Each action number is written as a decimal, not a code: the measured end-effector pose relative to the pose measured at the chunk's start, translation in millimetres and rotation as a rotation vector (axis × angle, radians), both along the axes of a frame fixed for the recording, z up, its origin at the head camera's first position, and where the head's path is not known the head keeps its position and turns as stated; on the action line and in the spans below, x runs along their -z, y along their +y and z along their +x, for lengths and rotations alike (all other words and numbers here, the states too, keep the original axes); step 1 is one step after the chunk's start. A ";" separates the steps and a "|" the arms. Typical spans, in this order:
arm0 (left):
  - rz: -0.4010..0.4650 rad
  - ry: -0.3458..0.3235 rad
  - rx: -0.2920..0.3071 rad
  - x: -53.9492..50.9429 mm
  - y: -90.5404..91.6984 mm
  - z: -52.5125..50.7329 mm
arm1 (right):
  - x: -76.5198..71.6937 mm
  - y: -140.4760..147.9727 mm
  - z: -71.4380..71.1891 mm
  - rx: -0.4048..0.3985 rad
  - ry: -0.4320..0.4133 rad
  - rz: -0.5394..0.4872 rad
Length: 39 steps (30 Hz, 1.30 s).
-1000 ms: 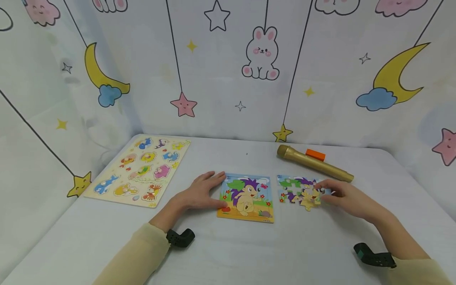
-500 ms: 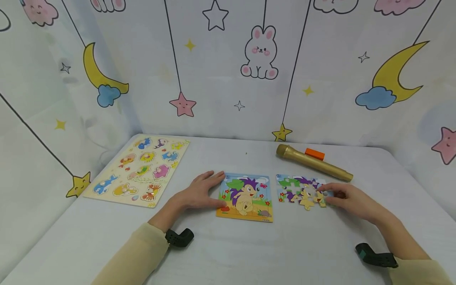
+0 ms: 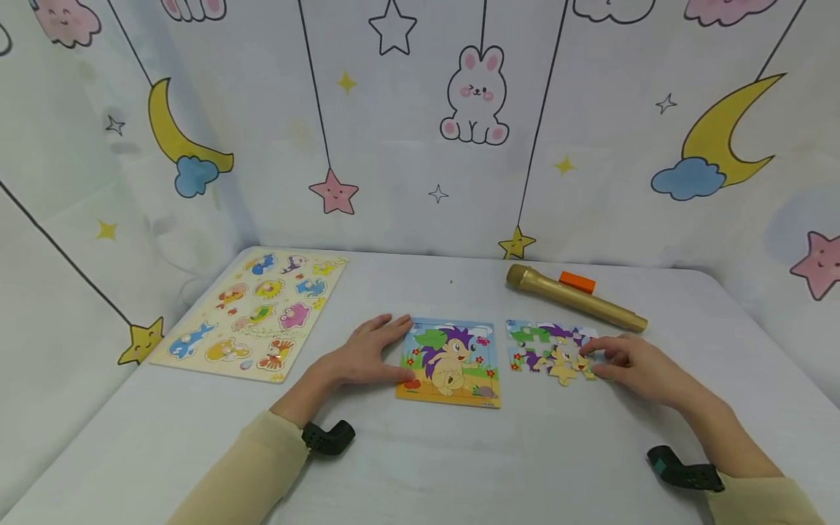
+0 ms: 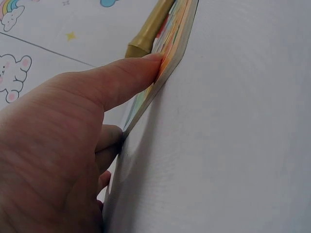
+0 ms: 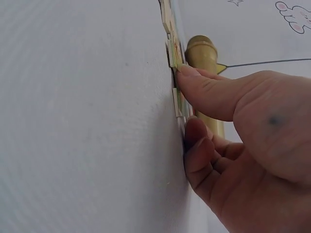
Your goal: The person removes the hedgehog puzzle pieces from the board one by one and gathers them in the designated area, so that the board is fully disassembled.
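Observation:
The left hand (image 3: 367, 355) rests at the left edge of a square hedgehog picture puzzle (image 3: 449, 363), its thumb pressing on the lower left corner and its fingers at the upper left. In the left wrist view the thumb of that hand (image 4: 63, 131) lies over the rim of the board (image 4: 167, 73). To the right lie partly joined puzzle pieces (image 3: 538, 335) with the same kind of picture. At their right end the right hand (image 3: 639, 368) pinches a small piece (image 3: 584, 366) between thumb and fingers. The right wrist view shows this hand (image 5: 252, 126) low beside the pieces' edges (image 5: 178, 103).
A gold microphone-shaped object (image 3: 577, 297) lies behind the loose pieces, with an orange block (image 3: 577, 282) beyond it. At the left is a large board of animal shapes (image 3: 252, 313). A patterned cloth (image 3: 407, 124) hangs behind the white table (image 3: 420, 467).
The right hand shifted slightly right, then back left, with its piece low at the right end of the pieces. The left hand has stayed at the puzzle. The head view has shifted slightly.

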<state>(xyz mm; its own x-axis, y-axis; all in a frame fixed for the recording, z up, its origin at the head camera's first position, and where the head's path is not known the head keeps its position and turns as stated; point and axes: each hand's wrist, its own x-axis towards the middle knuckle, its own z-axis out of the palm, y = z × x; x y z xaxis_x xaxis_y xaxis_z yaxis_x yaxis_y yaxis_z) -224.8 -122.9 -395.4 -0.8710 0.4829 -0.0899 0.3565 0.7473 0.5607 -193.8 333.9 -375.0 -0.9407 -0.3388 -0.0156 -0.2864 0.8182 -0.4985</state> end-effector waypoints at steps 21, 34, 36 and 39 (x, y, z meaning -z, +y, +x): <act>0.002 0.016 0.007 2.2 -1.2 -2.0 | -4.3 -0.2 0.0 0.046 -0.044 0.029; -0.003 0.010 0.007 1.6 -0.3 -1.4 | -19.3 -6.9 4.0 0.077 -0.053 -0.060; -0.003 0.010 0.007 1.9 -0.4 -1.3 | -23.6 -14.7 3.2 0.059 -0.035 -0.081; -0.001 0.010 0.006 2.2 -0.6 -0.9 | -31.0 -30.6 0.4 0.013 0.002 -0.107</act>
<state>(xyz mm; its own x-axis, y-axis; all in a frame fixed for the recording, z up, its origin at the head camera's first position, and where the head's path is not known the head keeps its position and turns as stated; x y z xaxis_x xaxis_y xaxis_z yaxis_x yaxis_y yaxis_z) -225.7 -123.5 -397.6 -0.8688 0.4882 -0.0822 0.3665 0.7459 0.5562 -193.4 303.3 -344.1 -0.9451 -0.3261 0.0216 -0.2769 0.7639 -0.5829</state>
